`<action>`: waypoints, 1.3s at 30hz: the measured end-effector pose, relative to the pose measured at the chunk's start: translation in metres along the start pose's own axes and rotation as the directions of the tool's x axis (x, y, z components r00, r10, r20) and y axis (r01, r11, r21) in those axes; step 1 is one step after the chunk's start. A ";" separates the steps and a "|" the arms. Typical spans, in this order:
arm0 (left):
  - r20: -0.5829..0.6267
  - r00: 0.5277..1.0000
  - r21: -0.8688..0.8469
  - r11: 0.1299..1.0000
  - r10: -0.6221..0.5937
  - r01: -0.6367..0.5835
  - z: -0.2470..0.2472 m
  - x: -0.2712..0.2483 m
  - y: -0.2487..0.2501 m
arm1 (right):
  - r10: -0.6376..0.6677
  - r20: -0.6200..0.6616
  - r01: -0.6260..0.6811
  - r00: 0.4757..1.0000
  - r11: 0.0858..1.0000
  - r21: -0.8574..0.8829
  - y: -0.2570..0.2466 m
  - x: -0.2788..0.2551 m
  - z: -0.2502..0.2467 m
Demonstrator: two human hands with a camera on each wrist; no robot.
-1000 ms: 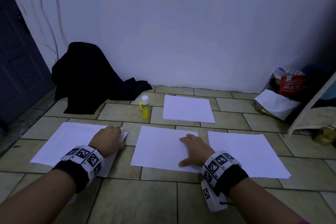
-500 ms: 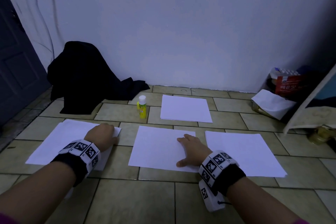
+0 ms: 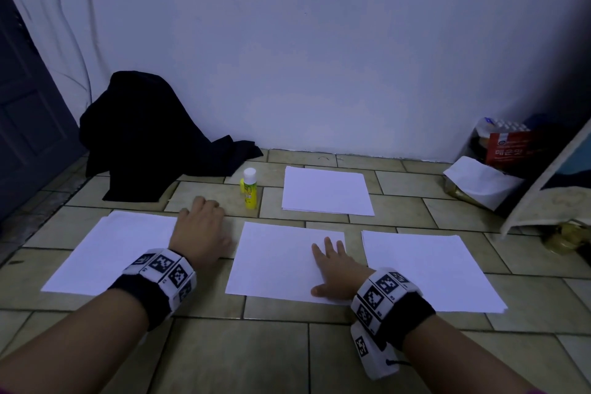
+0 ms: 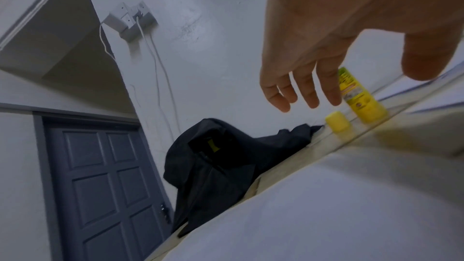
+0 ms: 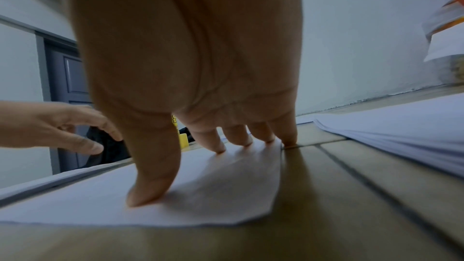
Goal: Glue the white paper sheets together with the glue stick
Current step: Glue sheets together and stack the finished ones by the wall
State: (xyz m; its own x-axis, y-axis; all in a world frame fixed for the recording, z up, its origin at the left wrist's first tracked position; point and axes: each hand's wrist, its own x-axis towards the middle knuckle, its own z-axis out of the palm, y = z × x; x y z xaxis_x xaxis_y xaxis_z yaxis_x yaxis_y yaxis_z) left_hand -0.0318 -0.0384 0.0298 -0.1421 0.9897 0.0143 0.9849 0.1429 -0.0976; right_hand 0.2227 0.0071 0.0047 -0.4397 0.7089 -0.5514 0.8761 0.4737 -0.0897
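Four lots of white paper lie on the tiled floor: a left stack (image 3: 108,256), a middle sheet (image 3: 275,259), a right sheet (image 3: 425,269) and a far sheet (image 3: 326,190). The glue stick (image 3: 249,190), yellow with a white cap, stands upright between the left stack and the far sheet. My left hand (image 3: 204,224) hovers just left of the glue stick, apart from it. Its fingers (image 4: 308,94) are spread and hold nothing, a short way from the glue stick (image 4: 359,100). My right hand (image 3: 332,269) lies flat on the middle sheet (image 5: 213,201), fingertips (image 5: 148,194) pressing it down.
A small yellow cap-like piece (image 4: 337,122) stands beside the glue stick. A black cloth heap (image 3: 147,137) lies at the back left by a grey door (image 3: 25,125). Bags and a red packet (image 3: 508,150) crowd the right corner. The wall runs close behind the far sheet.
My left hand has left the left stack and moved forward and right toward the glue stick, fingers now spread. The right hand stays on the middle sheet.
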 end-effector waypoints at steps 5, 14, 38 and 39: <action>0.129 0.929 -0.287 0.910 0.348 -0.300 0.001 -0.006 0.039 | 0.005 -0.011 -0.005 1.000 1.000 0.020 -0.001 -0.001 -0.002; 0.287 0.851 -0.245 0.893 0.440 -0.379 0.007 -0.013 0.065 | 0.037 -0.083 -0.029 0.996 0.995 0.091 0.002 0.001 -0.048; 0.410 0.817 -0.291 0.907 0.405 -0.304 0.016 -0.013 0.052 | 0.042 -0.406 0.124 0.913 0.920 0.373 -0.090 0.112 -0.127; 0.396 0.823 -0.299 0.905 0.407 -0.303 0.018 -0.013 0.052 | 0.032 -0.406 0.144 0.913 0.907 0.395 -0.087 0.111 -0.128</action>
State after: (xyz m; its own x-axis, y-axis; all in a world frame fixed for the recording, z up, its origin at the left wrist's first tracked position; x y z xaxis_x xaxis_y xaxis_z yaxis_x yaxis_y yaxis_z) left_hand 0.0195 -0.0437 0.0069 0.2445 0.8732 -0.4216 0.9637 -0.1706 0.2055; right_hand 0.0723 0.1113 0.0570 -0.4541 0.8747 -0.1695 0.8094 0.3255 -0.4889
